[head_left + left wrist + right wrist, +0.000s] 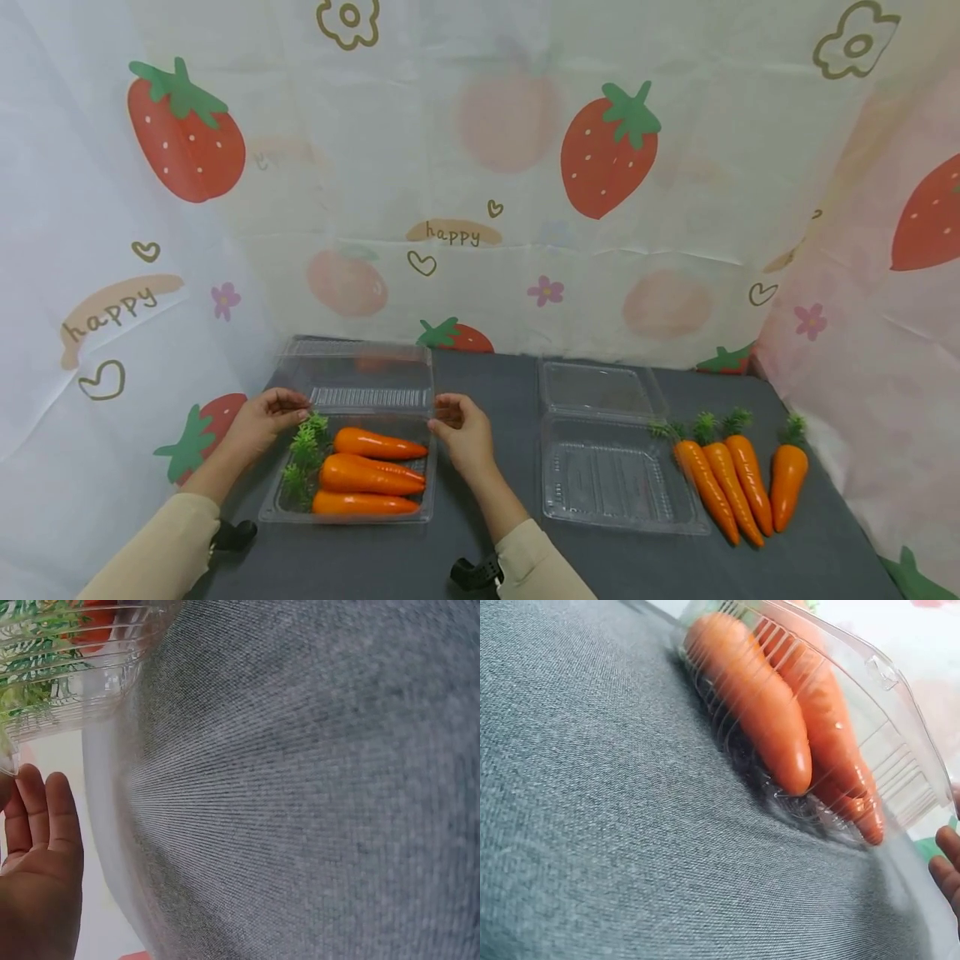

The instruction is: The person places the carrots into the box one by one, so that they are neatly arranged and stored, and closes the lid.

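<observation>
A clear plastic clamshell container [271,515] lies open on the left of the dark grey cloth. Inside are several orange carrots [372,475] with green leafy tops [306,450] toward the left wall. Its lid [367,375] stands tilted back behind the base. My left hand [258,425] pinches the rim at the left, near the hinge corner; its fingertips meet the plastic in the left wrist view. On the opposite side, my right hand [467,433] pinches the right edge at about the same height, thumb toward the base. The right wrist view shows carrots [754,705] through the ribbed wall.
A second clear container [622,521], its lid folded back, sits right of the middle. Several loose carrots [742,483] lie at the right, the nearest one overlapping that container's edge in view. A printed fabric backdrop [517,242] closes off the rear and sides.
</observation>
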A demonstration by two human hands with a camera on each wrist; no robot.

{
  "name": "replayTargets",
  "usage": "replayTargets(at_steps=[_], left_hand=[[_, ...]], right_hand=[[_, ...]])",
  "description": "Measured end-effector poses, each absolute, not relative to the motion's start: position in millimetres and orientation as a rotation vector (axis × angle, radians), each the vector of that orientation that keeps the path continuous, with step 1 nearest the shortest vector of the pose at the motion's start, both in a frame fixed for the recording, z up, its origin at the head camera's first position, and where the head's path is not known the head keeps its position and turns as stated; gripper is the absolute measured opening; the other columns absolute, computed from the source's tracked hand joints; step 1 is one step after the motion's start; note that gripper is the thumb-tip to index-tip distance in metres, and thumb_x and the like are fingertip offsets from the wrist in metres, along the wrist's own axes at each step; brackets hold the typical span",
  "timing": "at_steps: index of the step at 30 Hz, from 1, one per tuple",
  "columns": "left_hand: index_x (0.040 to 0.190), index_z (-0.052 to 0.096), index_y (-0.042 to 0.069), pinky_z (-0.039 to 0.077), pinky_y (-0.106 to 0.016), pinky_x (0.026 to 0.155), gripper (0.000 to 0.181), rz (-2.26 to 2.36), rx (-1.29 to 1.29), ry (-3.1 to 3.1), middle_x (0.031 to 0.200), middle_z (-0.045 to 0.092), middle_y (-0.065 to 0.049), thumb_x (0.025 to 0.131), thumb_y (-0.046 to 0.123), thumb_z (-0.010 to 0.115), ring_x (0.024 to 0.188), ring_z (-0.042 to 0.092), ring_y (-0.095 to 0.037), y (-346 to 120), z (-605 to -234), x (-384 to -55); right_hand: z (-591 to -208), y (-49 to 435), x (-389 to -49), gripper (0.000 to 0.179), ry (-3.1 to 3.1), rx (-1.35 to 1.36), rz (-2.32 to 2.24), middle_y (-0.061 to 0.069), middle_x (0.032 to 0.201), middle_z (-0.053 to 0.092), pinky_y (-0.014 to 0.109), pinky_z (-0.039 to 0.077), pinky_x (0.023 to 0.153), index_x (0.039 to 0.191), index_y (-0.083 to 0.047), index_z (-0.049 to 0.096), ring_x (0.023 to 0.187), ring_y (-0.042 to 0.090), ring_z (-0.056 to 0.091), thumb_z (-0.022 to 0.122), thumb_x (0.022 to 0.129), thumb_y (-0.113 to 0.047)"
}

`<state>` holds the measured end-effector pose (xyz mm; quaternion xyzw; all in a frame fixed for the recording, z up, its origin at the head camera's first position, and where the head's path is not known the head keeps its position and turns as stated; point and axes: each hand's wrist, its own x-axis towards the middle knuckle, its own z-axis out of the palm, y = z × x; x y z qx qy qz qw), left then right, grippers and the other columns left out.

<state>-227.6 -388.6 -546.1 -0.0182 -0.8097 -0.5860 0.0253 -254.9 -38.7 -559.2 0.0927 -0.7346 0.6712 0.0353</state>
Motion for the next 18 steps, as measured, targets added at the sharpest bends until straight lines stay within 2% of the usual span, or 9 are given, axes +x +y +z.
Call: replayTargets(at_steps=[3, 5, 10, 15, 18], left_hand=[[0.125, 0.059, -0.008, 0.058, -0.018, 0.080, 0.040, -1.747, -0.016, -2.533, 0.105, 0.070, 0.006, 0.098, 0.018, 0.073, 0.090, 0.065, 0.000, -389.2, -547.2, -227.7], [0.125, 0.061, -0.006, 0.058, -0.018, 0.079, 0.041, -1.715, 0.005, -2.550, 0.104, 0.071, 0.004, 0.097, 0.021, 0.074, 0.089, 0.065, -0.001, -389.1, -546.3, -226.4], [0.125, 0.065, -0.005, 0.059, -0.019, 0.079, 0.043, -1.674, 0.023, -2.579, 0.106, 0.072, -0.003, 0.096, 0.026, 0.074, 0.089, 0.065, -0.005, -390.5, -544.6, -223.3], [0.124, 0.069, -0.003, 0.059, -0.019, 0.079, 0.043, -1.649, 0.001, -2.593, 0.106, 0.075, 0.002, 0.096, 0.030, 0.074, 0.090, 0.066, -0.003, -394.5, -545.9, -222.2], [0.126, 0.067, -0.007, 0.061, -0.021, 0.080, 0.042, -1.719, -0.089, -2.555, 0.109, 0.076, 0.003, 0.100, 0.026, 0.069, 0.093, 0.069, -0.003, -397.7, -547.1, -220.7]], right_hand=[[-555.3, -38.8, -251.2, 0.030, -2.246, 0.278, 2.066, 0.013, 0.115, 0.073, 0.034, 0.062, 0.086, 0.115, -0.004, 0.071, 0.105, 0.032, 0.069, 0.078, 0.087, 0.003], [-555.2, -38.5, -250.2, 0.028, -2.235, 0.278, 2.067, 0.013, 0.114, 0.073, 0.032, 0.062, 0.086, 0.114, -0.003, 0.071, 0.105, 0.031, 0.069, 0.078, 0.087, 0.003], [-558.8, -37.1, -249.8, 0.025, -2.247, 0.256, 2.065, 0.008, 0.111, 0.075, 0.025, 0.061, 0.083, 0.110, -0.006, 0.072, 0.100, 0.023, 0.070, 0.080, 0.087, -0.001], [-559.3, -36.0, -248.4, 0.025, -2.244, 0.243, 2.069, 0.009, 0.109, 0.076, 0.025, 0.061, 0.083, 0.110, -0.005, 0.073, 0.098, 0.021, 0.071, 0.081, 0.086, -0.003], [-561.2, -34.8, -247.8, 0.025, -2.230, 0.257, 2.074, 0.009, 0.109, 0.076, 0.024, 0.061, 0.082, 0.110, -0.004, 0.073, 0.097, 0.019, 0.071, 0.082, 0.087, -0.006]])
